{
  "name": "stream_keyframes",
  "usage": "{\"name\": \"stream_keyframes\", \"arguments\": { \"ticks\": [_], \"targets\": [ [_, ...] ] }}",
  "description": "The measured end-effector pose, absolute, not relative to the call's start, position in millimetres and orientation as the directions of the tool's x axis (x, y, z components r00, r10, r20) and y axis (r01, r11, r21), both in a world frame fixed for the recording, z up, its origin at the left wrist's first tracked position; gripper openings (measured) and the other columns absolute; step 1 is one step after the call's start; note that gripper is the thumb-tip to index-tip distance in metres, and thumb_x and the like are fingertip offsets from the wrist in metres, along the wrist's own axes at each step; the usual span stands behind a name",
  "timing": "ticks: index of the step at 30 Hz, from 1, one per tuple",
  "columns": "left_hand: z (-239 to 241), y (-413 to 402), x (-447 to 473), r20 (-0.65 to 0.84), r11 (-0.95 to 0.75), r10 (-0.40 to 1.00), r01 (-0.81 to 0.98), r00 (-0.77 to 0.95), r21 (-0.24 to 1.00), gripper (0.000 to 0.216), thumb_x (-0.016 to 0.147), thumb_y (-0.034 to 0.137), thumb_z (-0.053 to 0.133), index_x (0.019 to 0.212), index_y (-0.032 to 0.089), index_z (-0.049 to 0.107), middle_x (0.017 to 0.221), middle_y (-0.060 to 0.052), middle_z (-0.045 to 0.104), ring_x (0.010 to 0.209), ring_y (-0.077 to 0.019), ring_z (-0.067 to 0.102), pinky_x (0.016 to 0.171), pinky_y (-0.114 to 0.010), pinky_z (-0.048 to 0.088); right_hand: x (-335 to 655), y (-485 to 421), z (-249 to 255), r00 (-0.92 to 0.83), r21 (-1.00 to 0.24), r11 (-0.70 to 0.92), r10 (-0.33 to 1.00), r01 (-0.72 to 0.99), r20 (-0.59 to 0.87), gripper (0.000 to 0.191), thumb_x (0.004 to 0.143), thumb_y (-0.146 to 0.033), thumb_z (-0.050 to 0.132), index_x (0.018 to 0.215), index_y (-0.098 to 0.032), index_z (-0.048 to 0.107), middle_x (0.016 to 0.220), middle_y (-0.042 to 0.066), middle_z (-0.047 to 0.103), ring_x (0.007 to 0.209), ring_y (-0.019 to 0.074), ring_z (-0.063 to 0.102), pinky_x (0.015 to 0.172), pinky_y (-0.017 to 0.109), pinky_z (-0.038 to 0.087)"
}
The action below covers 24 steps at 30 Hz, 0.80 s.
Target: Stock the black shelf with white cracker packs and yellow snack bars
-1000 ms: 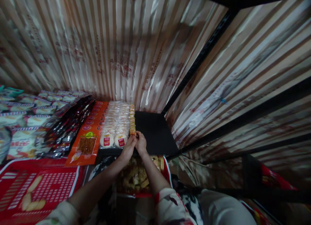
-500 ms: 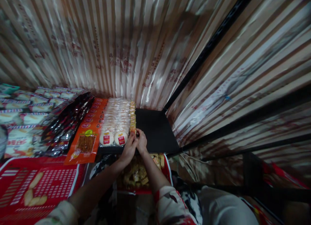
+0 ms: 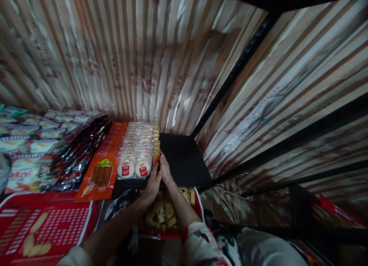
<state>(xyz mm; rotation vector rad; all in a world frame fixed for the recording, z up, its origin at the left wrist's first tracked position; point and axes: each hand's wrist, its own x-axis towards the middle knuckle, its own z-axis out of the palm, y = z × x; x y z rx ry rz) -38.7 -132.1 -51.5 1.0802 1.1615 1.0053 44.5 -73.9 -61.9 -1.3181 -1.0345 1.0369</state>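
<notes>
A narrow row of small yellow snack packets runs front to back on a black shelf, beside stacked white round rice-cracker packs. My right hand lies against the near end of that yellow row, fingers stretched out along the shelf. My left hand sits just behind it at the shelf's front edge, fingers extended toward the cracker packs; nothing shows in it. Below my wrists is an opened red bag full of more yellow packets.
Orange snack bags, black bags and white-blue packs fill the shelf to the left. A red carton lies at lower left. Striped foil sheeting backs the shelf. A black frame post rises on the right.
Both hands were pinched together at the front of the yellow row; now the fingers have spread out, the right hand reaching further along the row and the left dropping back slightly.
</notes>
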Motion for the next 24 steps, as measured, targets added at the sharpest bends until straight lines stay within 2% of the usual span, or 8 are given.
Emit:
{"name": "stream_keyframes", "arguments": {
  "ticks": [4, 8, 11, 17, 21, 24],
  "targets": [
    [-52.8, -124.6, -34.4, -0.197, 0.204, 0.972, -0.049, 0.126, 0.978, 0.073, 0.084, 0.047, 0.043, 0.140, 0.002, 0.029, 0.151, -0.015, 0.020, 0.141, -0.0221, 0.015, 0.116, -0.035, 0.009, 43.9, -73.3, -57.6, 0.201, -1.000, 0.012, 0.980, -0.003, 0.011, 0.070, 0.078, -0.071, 0.040, 0.125, -0.021, 0.055, 0.134, 0.004, 0.052, 0.128, 0.0208, 0.043, 0.111, 0.037, 0.027],
    [-55.7, -123.2, -29.4, -0.215, 0.224, 0.971, -0.086, 0.103, 0.971, 0.072, 0.083, 0.050, 0.043, 0.141, 0.010, 0.030, 0.152, -0.011, 0.019, 0.141, -0.0209, 0.013, 0.116, -0.035, 0.008, 45.3, -73.6, -59.0, 0.221, -1.000, 0.006, 0.975, -0.015, 0.003, 0.069, 0.079, -0.070, 0.041, 0.127, -0.022, 0.053, 0.137, 0.003, 0.049, 0.130, 0.0198, 0.040, 0.112, 0.035, 0.025],
    [-57.3, -122.7, -26.9, -0.209, 0.220, 0.972, -0.102, 0.111, 0.970, 0.072, 0.083, 0.052, 0.041, 0.141, 0.010, 0.029, 0.153, -0.010, 0.016, 0.141, -0.0208, 0.010, 0.116, -0.035, 0.007, 42.1, -67.9, -63.7, 0.274, -0.997, -0.020, 0.961, -0.077, -0.041, 0.072, 0.079, -0.070, 0.040, 0.131, -0.022, 0.049, 0.139, 0.003, 0.046, 0.131, 0.0201, 0.039, 0.112, 0.036, 0.027],
    [-56.4, -113.8, -25.1, -0.233, 0.240, 0.970, -0.109, 0.073, 0.965, 0.077, 0.082, 0.059, 0.037, 0.142, 0.012, 0.026, 0.153, -0.010, 0.014, 0.141, -0.0205, 0.007, 0.116, -0.033, 0.005, 36.1, -56.0, -61.8, 0.224, -0.988, 0.016, 0.974, -0.153, -0.019, 0.068, 0.081, -0.069, 0.035, 0.129, -0.023, 0.050, 0.135, 0.002, 0.051, 0.126, 0.0204, 0.045, 0.108, 0.036, 0.034],
    [-57.8, -111.9, -22.2, -0.236, 0.240, 0.970, -0.090, 0.057, 0.967, 0.075, 0.083, 0.057, 0.037, 0.141, 0.012, 0.026, 0.153, -0.011, 0.015, 0.141, -0.0203, 0.007, 0.116, -0.033, 0.005, 38.3, -56.2, -61.4, 0.222, -0.994, 0.029, 0.975, -0.108, 0.004, 0.064, 0.083, -0.067, 0.037, 0.127, -0.023, 0.053, 0.133, 0.002, 0.053, 0.128, 0.0201, 0.043, 0.111, 0.037, 0.029],
    [-58.4, -113.0, -21.2, -0.218, 0.221, 0.975, -0.087, 0.047, 0.971, 0.072, 0.084, 0.054, 0.035, 0.141, 0.010, 0.026, 0.153, -0.012, 0.015, 0.141, -0.0196, 0.009, 0.116, -0.033, 0.007, 38.3, -55.8, -63.8, 0.247, -0.995, 0.033, 0.969, -0.098, 0.008, 0.067, 0.082, -0.068, 0.037, 0.131, -0.023, 0.049, 0.139, 0.002, 0.047, 0.131, 0.0190, 0.039, 0.112, 0.035, 0.026]
  ]
}}
